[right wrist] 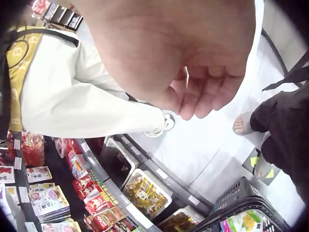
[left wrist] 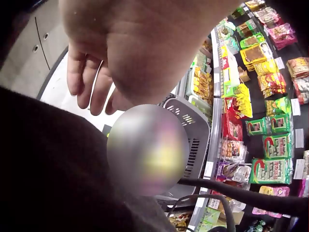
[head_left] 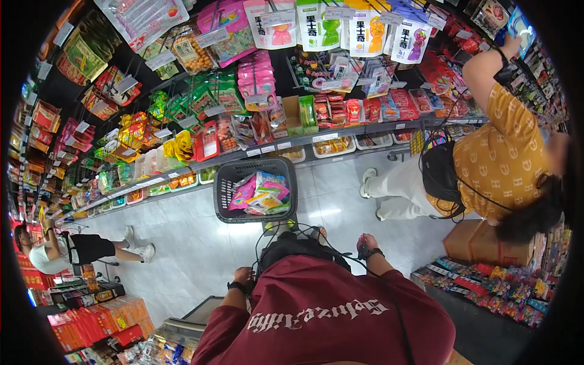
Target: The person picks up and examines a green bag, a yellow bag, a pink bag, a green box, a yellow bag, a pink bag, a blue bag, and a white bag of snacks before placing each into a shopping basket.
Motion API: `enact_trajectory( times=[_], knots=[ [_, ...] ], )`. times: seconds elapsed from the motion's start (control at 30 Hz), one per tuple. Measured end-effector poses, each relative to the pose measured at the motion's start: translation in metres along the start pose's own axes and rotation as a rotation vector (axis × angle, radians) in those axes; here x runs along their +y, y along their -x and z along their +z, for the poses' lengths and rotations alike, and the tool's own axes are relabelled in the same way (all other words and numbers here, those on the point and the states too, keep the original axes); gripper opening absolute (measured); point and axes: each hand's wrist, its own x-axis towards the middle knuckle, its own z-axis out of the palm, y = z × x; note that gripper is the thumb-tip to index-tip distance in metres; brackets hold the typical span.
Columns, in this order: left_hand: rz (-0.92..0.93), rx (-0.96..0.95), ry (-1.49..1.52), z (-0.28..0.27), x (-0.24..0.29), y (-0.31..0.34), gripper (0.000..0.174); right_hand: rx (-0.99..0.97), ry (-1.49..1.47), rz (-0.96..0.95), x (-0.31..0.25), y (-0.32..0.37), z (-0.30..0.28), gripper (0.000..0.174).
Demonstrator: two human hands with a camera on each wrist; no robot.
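Observation:
My left hand (head_left: 243, 275) hangs at my side, and in the left wrist view its loosely bent fingers (left wrist: 99, 89) hold nothing. On the other side my right hand (head_left: 367, 243) is held out from the body, with nothing in it. Its fingers (right wrist: 212, 94) curl loosely in the right wrist view. In front of my feet stands a dark plastic shopping basket (head_left: 293, 188), apart from both hands. Several colourful snack packs (head_left: 264, 193), pink, white and yellow among them, lie inside it.
A long snack shelf (head_left: 243, 153) curves across the front, with pouches (head_left: 365, 30) hanging above. At the right, a person in a patterned yellow shirt (head_left: 502, 155) reaches to the shelf. Another person (head_left: 91, 249) stands at left. Behind are a cardboard box (head_left: 480, 240) and stacked goods.

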Motion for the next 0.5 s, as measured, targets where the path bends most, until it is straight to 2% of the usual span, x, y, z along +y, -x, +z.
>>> enact_trajectory(
  times=[0.13, 0.23, 0.3, 0.4, 0.5],
  knots=[
    [0.008, -0.089, -0.068, 0.006, 0.028, -0.019, 0.024, -0.014, 0.012, -0.037, -0.001, -0.001, 0.01, 0.011],
    [0.069, -0.199, -0.1, 0.02, 0.058, -0.027, 0.024, -0.139, -0.012, -0.007, -0.009, 0.003, 0.026, 0.01],
    [0.176, -0.102, -0.134, 0.035, 0.084, -0.01, 0.023, -0.056, -0.008, -0.009, -0.01, 0.013, 0.042, 0.009],
    [0.263, -0.114, -0.095, 0.042, 0.106, -0.009, 0.023, -0.059, 0.065, -0.04, -0.018, 0.02, 0.061, 0.009],
    [0.229, -0.143, -0.075, 0.038, 0.113, -0.026, 0.024, -0.162, 0.185, -0.098, -0.025, 0.003, 0.067, 0.01]
  ],
)
